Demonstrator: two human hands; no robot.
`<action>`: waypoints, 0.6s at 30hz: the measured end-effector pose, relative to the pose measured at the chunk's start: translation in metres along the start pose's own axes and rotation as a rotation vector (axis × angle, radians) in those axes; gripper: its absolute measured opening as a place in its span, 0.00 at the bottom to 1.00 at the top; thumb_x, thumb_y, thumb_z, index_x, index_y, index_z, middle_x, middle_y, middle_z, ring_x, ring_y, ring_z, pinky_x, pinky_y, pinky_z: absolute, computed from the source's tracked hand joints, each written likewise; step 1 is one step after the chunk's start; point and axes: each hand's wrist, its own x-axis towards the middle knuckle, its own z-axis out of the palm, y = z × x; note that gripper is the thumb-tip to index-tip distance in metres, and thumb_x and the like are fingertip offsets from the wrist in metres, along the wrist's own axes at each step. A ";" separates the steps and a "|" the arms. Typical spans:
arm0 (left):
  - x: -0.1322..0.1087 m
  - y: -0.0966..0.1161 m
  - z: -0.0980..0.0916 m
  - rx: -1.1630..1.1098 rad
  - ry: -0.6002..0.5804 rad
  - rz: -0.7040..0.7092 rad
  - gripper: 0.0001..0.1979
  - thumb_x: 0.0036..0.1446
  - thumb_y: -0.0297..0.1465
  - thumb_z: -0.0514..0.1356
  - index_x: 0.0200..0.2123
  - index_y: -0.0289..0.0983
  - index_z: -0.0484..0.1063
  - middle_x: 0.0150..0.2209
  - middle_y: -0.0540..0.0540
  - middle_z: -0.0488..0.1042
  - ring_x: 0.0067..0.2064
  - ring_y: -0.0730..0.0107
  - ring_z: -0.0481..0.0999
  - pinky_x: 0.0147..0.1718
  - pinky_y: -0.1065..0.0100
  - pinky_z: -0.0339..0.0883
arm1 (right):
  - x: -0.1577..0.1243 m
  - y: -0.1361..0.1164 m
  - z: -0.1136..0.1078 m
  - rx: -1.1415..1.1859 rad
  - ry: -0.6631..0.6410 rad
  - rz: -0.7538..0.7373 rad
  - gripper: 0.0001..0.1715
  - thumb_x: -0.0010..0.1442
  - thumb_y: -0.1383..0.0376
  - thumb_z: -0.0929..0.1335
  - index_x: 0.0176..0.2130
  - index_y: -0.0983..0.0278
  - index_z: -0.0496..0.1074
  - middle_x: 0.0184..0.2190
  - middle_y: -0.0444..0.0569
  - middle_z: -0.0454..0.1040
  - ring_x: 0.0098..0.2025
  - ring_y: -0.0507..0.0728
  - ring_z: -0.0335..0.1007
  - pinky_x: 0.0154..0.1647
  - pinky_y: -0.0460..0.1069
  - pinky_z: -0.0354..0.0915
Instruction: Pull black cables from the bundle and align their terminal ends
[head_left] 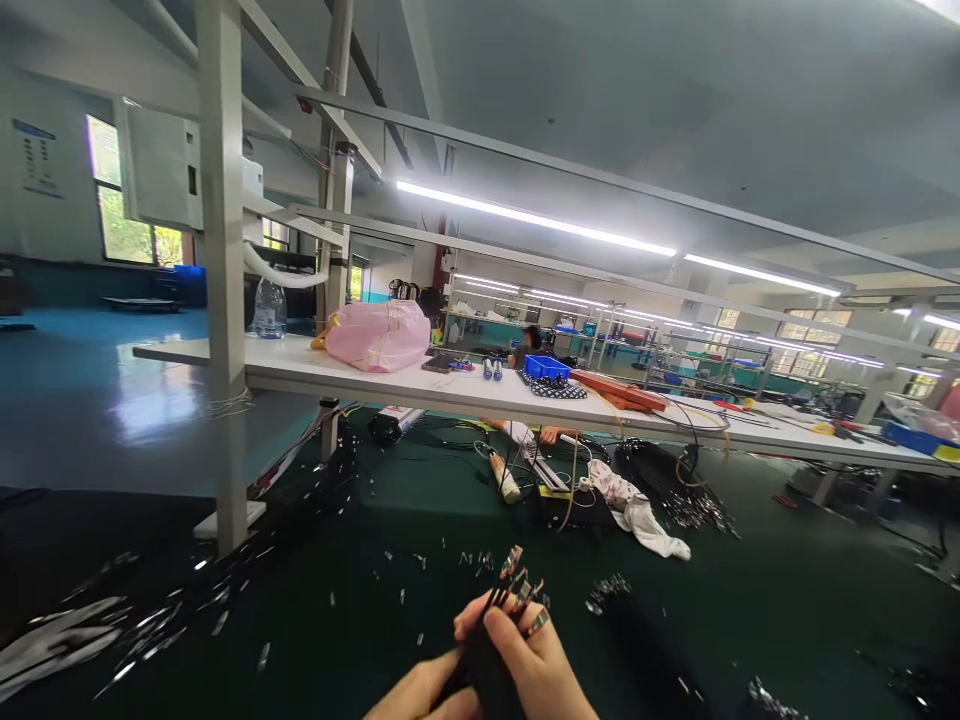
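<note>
Risk: should the grip slacken, the black cable bundle (487, 670) could splay, its uneven metal ends (511, 562) catching on one another; a dropped cable would likely be hard to pick out against the dark green tabletop (360, 620). Position: the bundle sits within the grip, clamped by the right hand (536, 650) just below the protruding ends, and by the left hand (424, 690) lower down, at the frame edge.

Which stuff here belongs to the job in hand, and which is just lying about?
Likely the job:
black cable bunch, held by left hand and right hand
shiny-ended bundle to their right

Apparently just lying about:
pink bag
water bottle
blue bin
crumpled white cloth
</note>
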 end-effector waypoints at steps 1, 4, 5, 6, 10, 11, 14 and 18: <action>0.001 0.008 0.002 -0.032 0.017 0.015 0.25 0.53 0.51 0.51 0.37 0.34 0.68 0.30 0.44 0.69 0.30 0.68 0.65 0.29 0.70 0.58 | 0.000 0.000 0.002 -0.015 -0.031 0.001 0.21 0.59 0.50 0.65 0.35 0.66 0.74 0.31 0.51 0.73 0.30 0.56 0.69 0.35 0.51 0.66; 0.004 0.028 0.003 -0.096 0.048 -0.040 0.23 0.53 0.49 0.52 0.32 0.33 0.68 0.23 0.46 0.67 0.23 0.72 0.65 0.24 0.71 0.58 | 0.000 -0.003 0.004 -0.026 -0.073 0.009 0.19 0.57 0.52 0.67 0.39 0.64 0.73 0.34 0.50 0.72 0.27 0.55 0.68 0.32 0.50 0.66; 0.005 0.032 0.002 -0.106 0.032 -0.071 0.22 0.54 0.48 0.52 0.30 0.33 0.67 0.20 0.49 0.65 0.20 0.75 0.62 0.20 0.73 0.55 | 0.001 -0.006 0.002 -0.011 -0.060 -0.003 0.21 0.56 0.52 0.68 0.44 0.63 0.71 0.37 0.52 0.71 0.31 0.56 0.69 0.34 0.51 0.66; 0.007 0.034 0.000 -0.117 0.010 -0.095 0.21 0.54 0.47 0.52 0.29 0.33 0.67 0.17 0.51 0.62 0.17 0.78 0.58 0.17 0.74 0.51 | 0.003 -0.011 0.000 0.007 -0.040 -0.038 0.26 0.55 0.53 0.70 0.50 0.61 0.67 0.42 0.53 0.70 0.38 0.59 0.69 0.38 0.53 0.66; 0.011 0.032 -0.004 -0.119 0.006 -0.108 0.19 0.54 0.46 0.52 0.27 0.34 0.64 0.15 0.54 0.57 0.15 0.80 0.51 0.14 0.74 0.43 | 0.016 -0.040 -0.015 -0.058 -0.037 -0.247 0.35 0.58 0.50 0.66 0.60 0.56 0.53 0.57 0.51 0.57 0.58 0.63 0.52 0.53 0.57 0.55; 0.012 0.032 -0.005 -0.111 0.014 -0.118 0.20 0.55 0.46 0.52 0.27 0.34 0.64 0.15 0.54 0.57 0.15 0.80 0.51 0.15 0.74 0.43 | 0.019 -0.047 -0.018 -0.164 -0.073 -0.256 0.31 0.60 0.51 0.64 0.59 0.56 0.55 0.58 0.50 0.57 0.59 0.62 0.49 0.55 0.57 0.53; 0.016 0.033 -0.004 -0.121 0.021 -0.150 0.22 0.55 0.48 0.50 0.27 0.33 0.65 0.15 0.54 0.58 0.15 0.80 0.52 0.15 0.74 0.44 | 0.026 -0.059 -0.021 -0.476 -0.195 -0.192 0.23 0.65 0.57 0.60 0.58 0.57 0.58 0.57 0.48 0.59 0.58 0.60 0.51 0.57 0.57 0.50; 0.023 0.042 -0.003 -0.165 0.099 -0.120 0.24 0.55 0.50 0.49 0.24 0.33 0.65 0.14 0.52 0.60 0.15 0.79 0.54 0.15 0.73 0.45 | 0.028 -0.055 -0.013 -0.611 -0.248 -0.168 0.24 0.65 0.60 0.59 0.59 0.58 0.56 0.56 0.48 0.60 0.56 0.59 0.56 0.55 0.54 0.55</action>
